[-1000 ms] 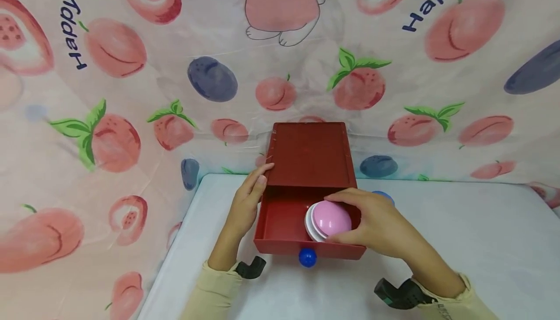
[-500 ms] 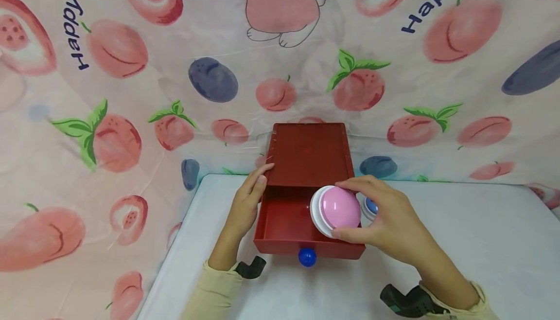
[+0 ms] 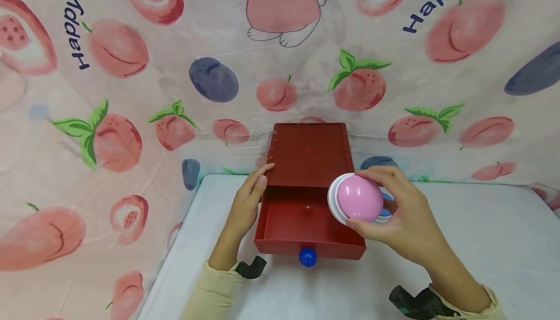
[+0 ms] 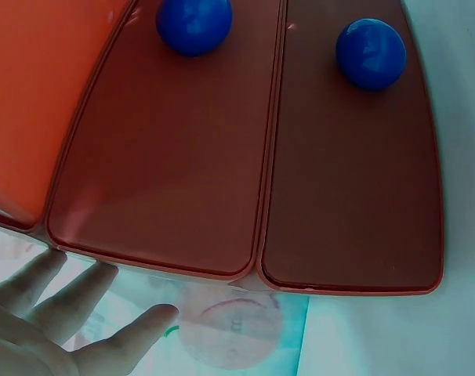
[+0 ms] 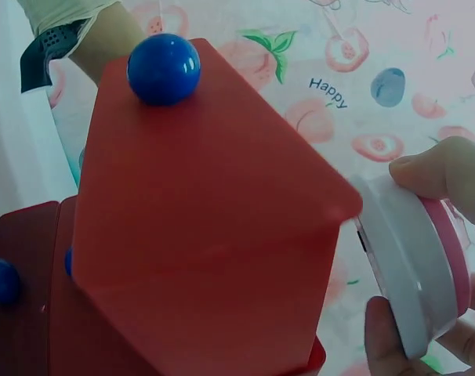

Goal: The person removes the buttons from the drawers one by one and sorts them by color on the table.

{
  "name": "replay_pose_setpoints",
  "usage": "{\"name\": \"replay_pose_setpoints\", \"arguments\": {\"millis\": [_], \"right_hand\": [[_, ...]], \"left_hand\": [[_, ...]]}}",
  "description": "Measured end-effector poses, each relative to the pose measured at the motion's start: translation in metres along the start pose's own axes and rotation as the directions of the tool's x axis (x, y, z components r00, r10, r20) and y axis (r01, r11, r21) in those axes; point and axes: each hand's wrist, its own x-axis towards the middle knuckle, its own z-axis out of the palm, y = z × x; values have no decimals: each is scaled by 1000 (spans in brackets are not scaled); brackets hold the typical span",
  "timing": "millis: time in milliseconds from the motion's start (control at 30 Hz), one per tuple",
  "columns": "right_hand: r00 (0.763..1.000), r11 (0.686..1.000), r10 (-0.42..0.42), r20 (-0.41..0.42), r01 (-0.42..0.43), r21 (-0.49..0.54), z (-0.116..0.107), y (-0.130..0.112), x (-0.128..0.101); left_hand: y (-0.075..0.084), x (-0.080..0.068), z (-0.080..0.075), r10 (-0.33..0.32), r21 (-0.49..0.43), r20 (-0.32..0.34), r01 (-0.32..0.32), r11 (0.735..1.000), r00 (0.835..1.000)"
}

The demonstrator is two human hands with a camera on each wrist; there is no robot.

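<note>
My right hand (image 3: 407,218) pinches a round white case with a glossy pink dome (image 3: 360,197) between thumb and fingers, over the right side of the pulled-out drawer (image 3: 284,248). Seen from the right wrist, the white base (image 5: 406,262) is tilted beside the drawer's corner. My left hand (image 3: 245,203) rests with extended fingers against the left side of the red-brown drawer cabinet (image 3: 310,154). Its fingertips are at the cabinet's edge in the left wrist view. The drawer's inside shows bare red plastic, and a blue ball knob (image 3: 308,257) sits on its front.
A second round case with a blue dome (image 3: 386,206) stands right of the cabinet, partly hidden behind my right hand. Lower drawers with blue knobs (image 4: 371,55) face forward. The white table (image 3: 472,232) meets a fruit-patterned cloth (image 3: 306,77) behind the cabinet.
My right hand has lifted the pink-domed case up out of the drawer and moved it to the right. My left hand and the cabinet have stayed put.
</note>
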Motion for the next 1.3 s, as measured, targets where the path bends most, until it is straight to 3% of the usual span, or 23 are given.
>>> {"name": "replay_pose_setpoints", "arguments": {"millis": [400,800,1033,1300], "right_hand": [[996,997,72,-56,-71,29,-17,27,-8],[986,985,147,-74,-153,-81,-27,57,-17],[975,968,218,-39,-221,-119,-27,87,-27],[935,929,351,60,-339,-148,-21,126,-36]], "left_hand": [[1,-3,0,-17,11,6,17,1000,1000],[0,-2,0,-4,0,11,4,1000,1000],[-2,-1,-1,-3,-6,12,3,1000,1000],[-2,0,-2,8,-2,9,-8,1000,1000]]}}
